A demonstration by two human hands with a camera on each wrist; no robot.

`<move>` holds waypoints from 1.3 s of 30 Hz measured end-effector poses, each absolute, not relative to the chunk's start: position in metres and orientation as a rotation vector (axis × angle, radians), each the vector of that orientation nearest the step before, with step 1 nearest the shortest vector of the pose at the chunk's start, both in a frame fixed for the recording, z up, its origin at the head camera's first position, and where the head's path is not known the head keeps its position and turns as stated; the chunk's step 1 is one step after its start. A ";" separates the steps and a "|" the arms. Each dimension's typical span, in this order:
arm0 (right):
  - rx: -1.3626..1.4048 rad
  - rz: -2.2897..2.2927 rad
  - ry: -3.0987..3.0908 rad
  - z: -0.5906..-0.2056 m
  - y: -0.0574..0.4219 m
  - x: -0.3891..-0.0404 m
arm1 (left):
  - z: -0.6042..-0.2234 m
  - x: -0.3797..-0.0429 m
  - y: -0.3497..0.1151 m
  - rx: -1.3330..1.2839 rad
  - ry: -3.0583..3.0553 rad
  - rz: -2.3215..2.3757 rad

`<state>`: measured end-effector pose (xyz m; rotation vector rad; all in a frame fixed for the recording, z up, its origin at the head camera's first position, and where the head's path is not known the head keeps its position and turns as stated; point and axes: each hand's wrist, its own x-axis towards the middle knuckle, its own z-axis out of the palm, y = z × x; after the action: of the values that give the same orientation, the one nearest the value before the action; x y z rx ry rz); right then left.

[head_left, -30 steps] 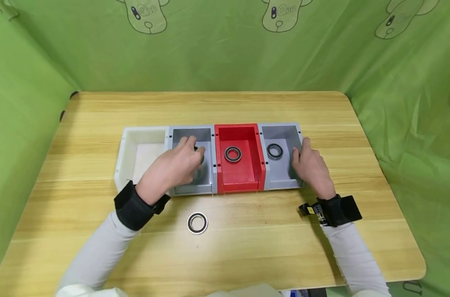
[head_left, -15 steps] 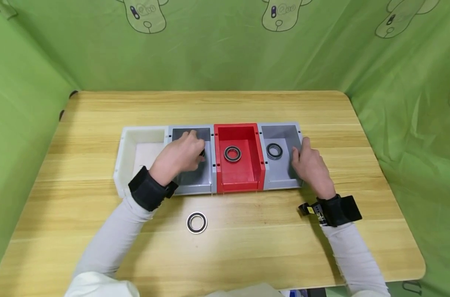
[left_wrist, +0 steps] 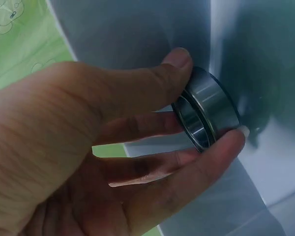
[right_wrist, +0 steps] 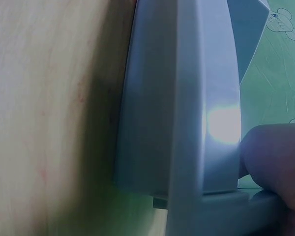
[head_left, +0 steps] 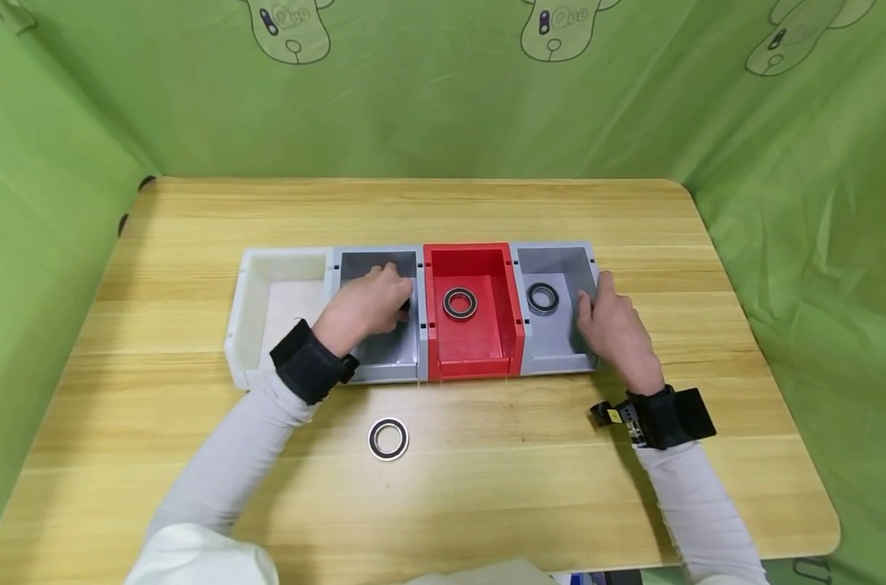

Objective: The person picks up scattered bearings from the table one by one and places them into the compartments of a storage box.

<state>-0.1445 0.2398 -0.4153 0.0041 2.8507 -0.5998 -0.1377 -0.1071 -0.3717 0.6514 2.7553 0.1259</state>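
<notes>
Inside the grey bin [head_left: 387, 370] second from the left, my left hand [head_left: 369, 301] pinches a ball bearing. In the left wrist view the thumb lies on one side of that bearing [left_wrist: 214, 101] and fingers on the other, and it is tilted on edge close to the bin floor. My right hand [head_left: 618, 333] grips the outer side wall of the rightmost grey bin [head_left: 555, 363], thumb inside. A bearing [head_left: 542, 312] lies flat in that bin. Another bearing [head_left: 460, 317] lies in the red bin [head_left: 474, 370].
A white bin [head_left: 235, 325] forms the left end of the joined row. One more bearing [head_left: 374, 439] lies flat on the wooden table [head_left: 516, 487] in front of the bins. Green cloth [head_left: 428, 122] hangs behind and at both sides.
My left hand has moved a little right within its bin, its fingers drawing closer together, and the bearing there is now mostly covered. The right hand stays at the wall.
</notes>
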 end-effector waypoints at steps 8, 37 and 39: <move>0.024 -0.588 2.846 -0.416 0.239 -0.145 | -0.381 -0.143 -0.103 0.586 2.709 0.097; 0.003 -0.595 2.858 -0.416 0.240 -0.146 | -0.315 -0.060 -0.124 0.823 2.900 0.219; 0.010 -0.596 2.849 -0.417 0.240 -0.146 | -0.318 -0.045 -0.125 0.848 2.901 0.196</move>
<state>-0.1462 0.2397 -0.4166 0.0095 2.8493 -0.5956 -0.0451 -0.1255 -0.3183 0.8481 2.9013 0.1960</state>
